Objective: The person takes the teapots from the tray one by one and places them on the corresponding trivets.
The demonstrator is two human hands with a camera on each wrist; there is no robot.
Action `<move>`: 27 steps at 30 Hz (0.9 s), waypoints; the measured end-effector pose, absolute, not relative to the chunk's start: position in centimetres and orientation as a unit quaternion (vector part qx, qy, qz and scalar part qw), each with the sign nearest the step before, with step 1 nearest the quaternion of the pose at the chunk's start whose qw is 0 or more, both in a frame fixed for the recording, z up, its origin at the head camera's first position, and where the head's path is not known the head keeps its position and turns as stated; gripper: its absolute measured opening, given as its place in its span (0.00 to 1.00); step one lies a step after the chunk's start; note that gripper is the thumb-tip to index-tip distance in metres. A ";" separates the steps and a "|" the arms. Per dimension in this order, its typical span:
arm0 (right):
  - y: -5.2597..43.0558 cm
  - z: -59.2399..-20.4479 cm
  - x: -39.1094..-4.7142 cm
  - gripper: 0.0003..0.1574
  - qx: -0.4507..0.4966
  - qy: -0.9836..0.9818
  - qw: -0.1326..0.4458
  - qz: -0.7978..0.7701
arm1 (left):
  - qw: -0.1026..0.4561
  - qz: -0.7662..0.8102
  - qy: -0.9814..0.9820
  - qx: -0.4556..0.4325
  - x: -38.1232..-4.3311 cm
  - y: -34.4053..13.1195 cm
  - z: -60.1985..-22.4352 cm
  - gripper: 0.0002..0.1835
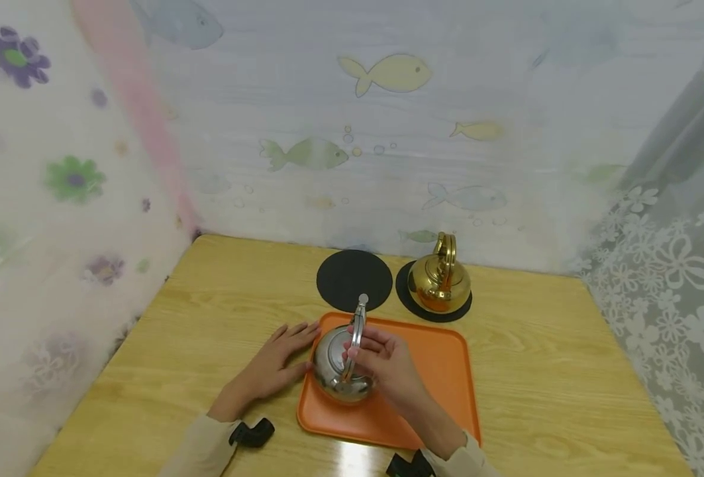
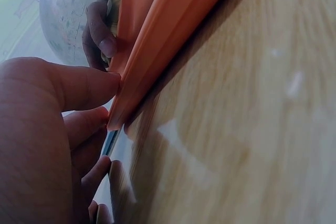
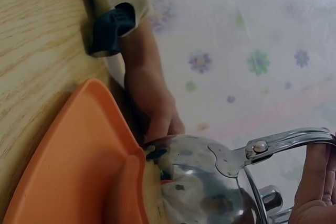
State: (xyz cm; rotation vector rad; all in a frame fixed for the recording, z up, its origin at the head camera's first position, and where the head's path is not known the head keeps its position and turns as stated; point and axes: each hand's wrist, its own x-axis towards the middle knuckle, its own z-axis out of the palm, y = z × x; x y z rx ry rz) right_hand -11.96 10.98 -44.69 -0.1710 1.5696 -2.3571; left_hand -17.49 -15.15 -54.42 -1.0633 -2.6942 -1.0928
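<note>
A shiny silver kettle (image 1: 338,364) is over the left part of an orange tray (image 1: 423,371), its spout pointing away from me. My right hand (image 1: 387,371) grips the kettle's raised handle, thumb on one side and fingers on the other. In the right wrist view the handle (image 3: 294,139) passes over the fingers, beside the kettle's body (image 3: 205,177). My left hand (image 1: 277,361) lies at the tray's left edge with fingers extended. The left wrist view shows its thumb (image 2: 89,85) and fingertips touching the tray's rim (image 2: 152,40).
Behind the tray lies a black round mat (image 1: 352,278) with nothing on it. Right of that, a gold kettle (image 1: 438,285) stands on a second black mat (image 1: 408,301). The wooden table (image 1: 542,371) meets a fish-patterned curtain (image 1: 304,205) at its back edge.
</note>
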 end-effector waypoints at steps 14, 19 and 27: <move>10.9 -45.0 -11.3 0.33 -0.065 0.560 0.161 -0.810 | 0.033 -0.357 -0.872 -0.334 -16.1 -15.4 -55.2 0.31; 11.1 -44.9 -11.5 0.32 -0.082 0.566 0.154 -0.806 | 0.027 -0.363 -0.870 -0.333 -16.2 -15.2 -55.6 0.32; 11.3 -44.4 -12.4 0.33 -0.101 0.580 0.139 -0.796 | 0.045 -0.353 -0.868 -0.345 -17.2 -15.0 -55.0 0.31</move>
